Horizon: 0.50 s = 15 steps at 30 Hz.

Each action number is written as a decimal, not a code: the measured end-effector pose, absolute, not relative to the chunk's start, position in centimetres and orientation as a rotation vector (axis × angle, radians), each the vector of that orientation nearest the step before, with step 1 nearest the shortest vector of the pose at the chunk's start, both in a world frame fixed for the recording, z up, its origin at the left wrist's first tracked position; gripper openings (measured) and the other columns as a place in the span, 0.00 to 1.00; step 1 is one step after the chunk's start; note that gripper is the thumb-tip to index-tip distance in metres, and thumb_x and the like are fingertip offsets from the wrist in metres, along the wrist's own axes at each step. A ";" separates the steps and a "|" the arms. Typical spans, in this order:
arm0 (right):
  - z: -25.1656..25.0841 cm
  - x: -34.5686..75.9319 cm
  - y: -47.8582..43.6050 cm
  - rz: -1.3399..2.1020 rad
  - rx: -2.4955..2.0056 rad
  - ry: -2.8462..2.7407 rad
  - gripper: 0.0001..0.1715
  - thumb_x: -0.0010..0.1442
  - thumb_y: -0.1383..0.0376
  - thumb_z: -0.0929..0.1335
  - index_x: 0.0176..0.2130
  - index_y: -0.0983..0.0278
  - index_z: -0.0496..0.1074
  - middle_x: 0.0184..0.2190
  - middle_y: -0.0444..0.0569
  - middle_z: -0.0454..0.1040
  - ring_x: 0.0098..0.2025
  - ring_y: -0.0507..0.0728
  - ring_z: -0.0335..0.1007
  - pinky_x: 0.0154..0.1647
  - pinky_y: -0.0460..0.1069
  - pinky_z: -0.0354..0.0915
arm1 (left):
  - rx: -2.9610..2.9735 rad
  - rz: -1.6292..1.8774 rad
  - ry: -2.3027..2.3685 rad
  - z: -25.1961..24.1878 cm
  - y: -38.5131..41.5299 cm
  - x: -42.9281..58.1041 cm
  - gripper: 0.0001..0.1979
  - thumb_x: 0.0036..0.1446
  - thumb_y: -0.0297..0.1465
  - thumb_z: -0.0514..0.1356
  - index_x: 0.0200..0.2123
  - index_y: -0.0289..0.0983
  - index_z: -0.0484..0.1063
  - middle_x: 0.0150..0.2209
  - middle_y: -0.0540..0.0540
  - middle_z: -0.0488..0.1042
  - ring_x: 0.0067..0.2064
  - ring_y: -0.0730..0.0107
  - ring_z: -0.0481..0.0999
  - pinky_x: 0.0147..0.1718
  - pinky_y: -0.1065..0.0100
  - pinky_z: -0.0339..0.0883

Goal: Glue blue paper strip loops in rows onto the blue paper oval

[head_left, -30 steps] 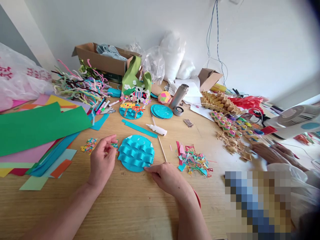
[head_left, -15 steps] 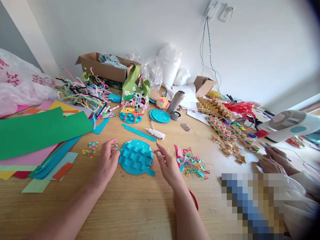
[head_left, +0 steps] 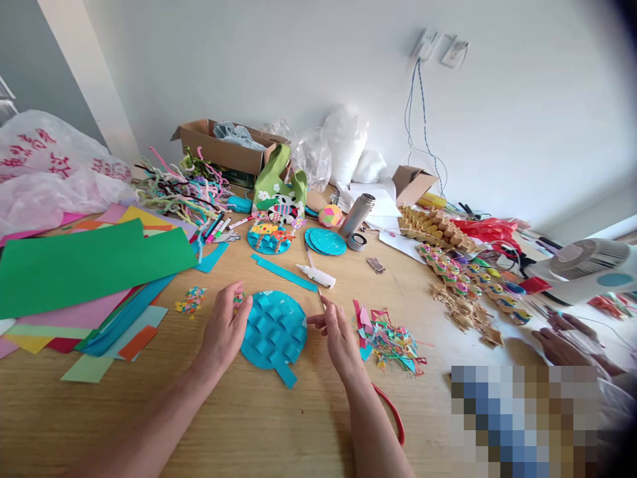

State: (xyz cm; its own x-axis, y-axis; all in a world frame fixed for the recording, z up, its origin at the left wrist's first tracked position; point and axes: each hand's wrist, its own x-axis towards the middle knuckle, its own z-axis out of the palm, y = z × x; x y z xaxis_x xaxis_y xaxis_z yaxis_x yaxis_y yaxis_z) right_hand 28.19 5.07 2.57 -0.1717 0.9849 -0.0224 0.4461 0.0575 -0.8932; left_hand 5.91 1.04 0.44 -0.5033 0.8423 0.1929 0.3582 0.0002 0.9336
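Observation:
A round blue piece with raised paper loops (head_left: 275, 330) lies on the table between my hands, one strip poking out at its lower right. My left hand (head_left: 229, 325) is at its left edge, fingers loosely curved and apart, touching the rim. At its right edge is my right hand (head_left: 334, 326), fingers partly bent, with a thin pale stick (head_left: 321, 299) between thumb and fingers. Behind the disc are a long blue strip (head_left: 286, 272) and a white glue bottle (head_left: 316, 275). Small paper bits (head_left: 239, 302) show just behind my left hand.
Stacked coloured sheets (head_left: 89, 265) cover the left side. Paper scraps (head_left: 393, 338) lie right of my right hand, near a red handle (head_left: 392, 411). Farther back stand a metal flask (head_left: 357, 216) and a green bag (head_left: 281, 192). Another person's hands (head_left: 567, 338) are at the right.
The blue disc has turned clockwise, its loose strip now pointing more downward. My view has shifted, so the table items appear lower and further right.

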 end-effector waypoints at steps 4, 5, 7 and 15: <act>2.9 28.7 5.2 1.211 -1.553 -1.677 0.44 0.67 0.40 0.49 0.55 0.68 0.71 0.27 0.52 0.79 0.35 0.61 0.76 0.40 0.54 0.70 | 1.244 1.484 1.861 0.4 1.2 5.8 0.22 0.61 0.47 0.52 0.52 0.39 0.66 0.50 0.38 0.72 0.51 0.57 0.75 0.48 0.54 0.70; 2.9 28.8 5.2 1.204 -1.586 -1.695 0.45 0.66 0.40 0.49 0.52 0.68 0.73 0.24 0.52 0.78 0.33 0.61 0.76 0.39 0.54 0.70 | 1.251 1.485 1.860 0.4 1.2 5.7 0.22 0.61 0.47 0.52 0.51 0.39 0.67 0.50 0.39 0.73 0.50 0.57 0.75 0.47 0.55 0.71; 2.9 28.8 5.2 1.076 -1.626 -1.754 0.43 0.66 0.40 0.49 0.44 0.65 0.77 0.24 0.53 0.78 0.35 0.63 0.77 0.44 0.57 0.68 | 1.262 1.499 1.869 0.4 1.3 5.5 0.21 0.61 0.47 0.53 0.50 0.40 0.67 0.50 0.39 0.73 0.50 0.57 0.75 0.48 0.55 0.70; 2.5 26.9 4.3 0.810 -1.415 -2.100 0.35 0.69 0.48 0.53 0.63 0.66 0.65 0.54 0.56 0.74 0.59 0.62 0.63 0.60 0.58 0.60 | 1.738 1.170 2.265 3.0 0.4 5.1 0.25 0.66 0.44 0.47 0.57 0.33 0.63 0.48 0.34 0.75 0.45 0.54 0.78 0.38 0.59 0.72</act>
